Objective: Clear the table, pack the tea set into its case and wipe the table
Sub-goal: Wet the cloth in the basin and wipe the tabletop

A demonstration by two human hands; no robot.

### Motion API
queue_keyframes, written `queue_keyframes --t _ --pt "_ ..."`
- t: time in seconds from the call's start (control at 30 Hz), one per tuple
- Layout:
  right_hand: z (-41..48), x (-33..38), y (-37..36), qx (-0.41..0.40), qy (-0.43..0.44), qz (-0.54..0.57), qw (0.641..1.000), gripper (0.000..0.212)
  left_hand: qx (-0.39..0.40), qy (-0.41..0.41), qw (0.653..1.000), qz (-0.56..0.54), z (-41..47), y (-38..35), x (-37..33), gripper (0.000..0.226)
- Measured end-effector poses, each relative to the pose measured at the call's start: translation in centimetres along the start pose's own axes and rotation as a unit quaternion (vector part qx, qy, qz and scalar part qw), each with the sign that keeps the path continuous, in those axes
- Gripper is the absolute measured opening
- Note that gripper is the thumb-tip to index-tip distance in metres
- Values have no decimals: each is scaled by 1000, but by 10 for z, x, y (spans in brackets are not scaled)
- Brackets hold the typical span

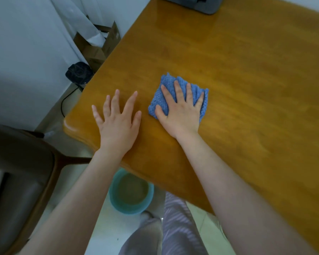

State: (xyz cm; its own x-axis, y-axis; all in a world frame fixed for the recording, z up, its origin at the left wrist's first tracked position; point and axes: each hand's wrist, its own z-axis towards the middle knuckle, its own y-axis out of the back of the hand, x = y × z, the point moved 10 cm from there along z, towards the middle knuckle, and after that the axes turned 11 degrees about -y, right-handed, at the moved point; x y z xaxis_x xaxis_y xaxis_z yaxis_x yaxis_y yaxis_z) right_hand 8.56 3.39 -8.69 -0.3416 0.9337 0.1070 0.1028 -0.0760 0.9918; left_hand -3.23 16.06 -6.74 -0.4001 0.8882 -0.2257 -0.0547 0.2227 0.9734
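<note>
A folded blue cloth (166,83) lies on the glossy wooden table (247,80) near its left front corner. My right hand (180,111) presses flat on the cloth, fingers spread, covering most of it. Just left of the cloth, my left hand (118,122) rests flat on the bare wood with its fingers apart, holding nothing. A grey case (191,4) stands at the table's far edge, cut off by the top of the frame. No tea ware is in view.
A teal basin (131,192) with murky water sits on the floor under the table's front edge. A brown chair (22,181) stands at the left. A cardboard box (99,46) and a dark device with a cable (78,72) lie by the wall.
</note>
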Motion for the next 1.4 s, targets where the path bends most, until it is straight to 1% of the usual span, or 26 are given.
queue_keyframes --t 0.2,0.37,0.47,0.57,0.7,0.8,1.0,1.23,1.33,1.4 --pt "-81 31 -7 7 19 8 1000 65 14 -3 1000 -5 -53 5 8 53" --pt "-122 39 -8 7 22 16 1000 69 21 -6 1000 -12 -82 7 2 51" --pt "-136 36 -10 11 23 16 1000 69 23 -11 1000 -16 -86 7 -4 51" --pt "-151 25 -8 -14 29 38 999 65 15 -16 1000 -22 -87 8 -11 51" --pt "-162 -11 -4 -38 1 48 998 61 18 -26 999 -24 -83 8 -24 53" --pt "-157 -31 0 -34 -33 50 998 61 23 -40 999 -21 -78 9 -37 53" --pt "-135 -46 0 -31 -65 47 996 63 23 -62 998 -22 -63 8 -59 53" --pt "-65 -91 5 -24 -143 43 989 66 21 -71 997 -27 -31 4 -80 54" --pt "-31 -109 7 -7 -171 31 985 63 10 -82 996 -44 -12 5 -100 55" --pt "-3 -127 11 -12 -203 38 978 60 11 -85 995 -52 5 3 -114 55"
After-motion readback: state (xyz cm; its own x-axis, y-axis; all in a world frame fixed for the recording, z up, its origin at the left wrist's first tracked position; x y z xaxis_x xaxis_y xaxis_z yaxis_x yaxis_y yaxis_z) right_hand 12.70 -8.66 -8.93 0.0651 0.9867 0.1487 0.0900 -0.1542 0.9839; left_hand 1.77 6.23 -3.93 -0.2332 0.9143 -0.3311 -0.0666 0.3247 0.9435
